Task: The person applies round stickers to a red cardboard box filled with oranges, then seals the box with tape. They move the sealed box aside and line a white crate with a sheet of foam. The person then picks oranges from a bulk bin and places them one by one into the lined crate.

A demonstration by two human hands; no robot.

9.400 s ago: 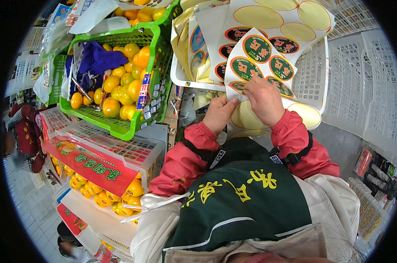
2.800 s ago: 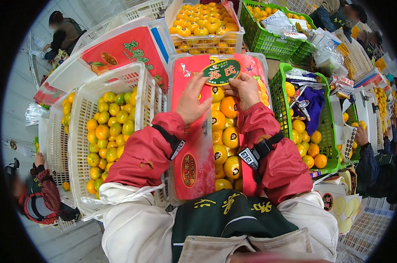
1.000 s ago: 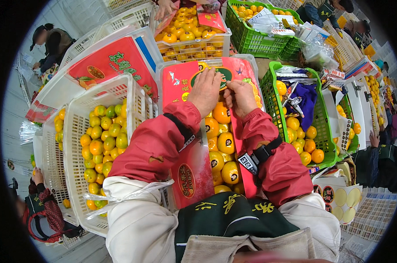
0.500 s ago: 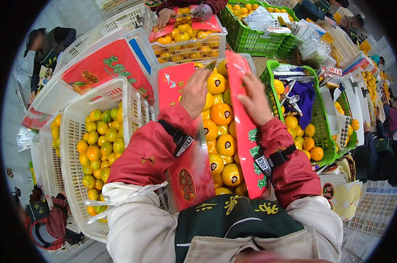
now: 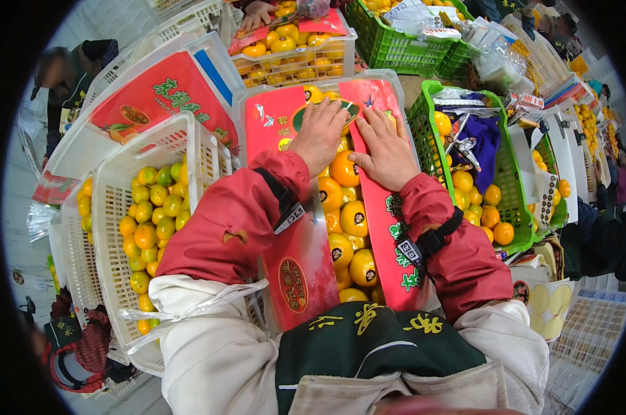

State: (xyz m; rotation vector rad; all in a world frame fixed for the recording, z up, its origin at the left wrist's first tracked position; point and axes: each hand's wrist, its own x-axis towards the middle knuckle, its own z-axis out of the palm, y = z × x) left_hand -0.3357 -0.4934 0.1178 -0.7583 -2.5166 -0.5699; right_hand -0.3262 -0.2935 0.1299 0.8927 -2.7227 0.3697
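Note:
A clear plastic crate of orange citrus fruit lies before me, many of the fruit bearing small dark stickers. Two red printed card panels cover its sides: the left panel and the right panel, with a strip of fruit showing between them. My left hand lies with fingers outstretched at the far end, over a dark green oval label that bridges the gap. Spread flat, my right hand presses on the right panel beside the label. My fingers hide part of the label.
A white basket of green-orange fruit stands at left, beneath a stack of red printed cards. On the right is a green crate with fruit and a purple cloth. Across from me, another person's hand rests above a similar crate.
The right panel, which stood tilted up, now lies down over the fruit. My right hand has moved left and flattened onto it. The green label now spans both panels under my left fingers.

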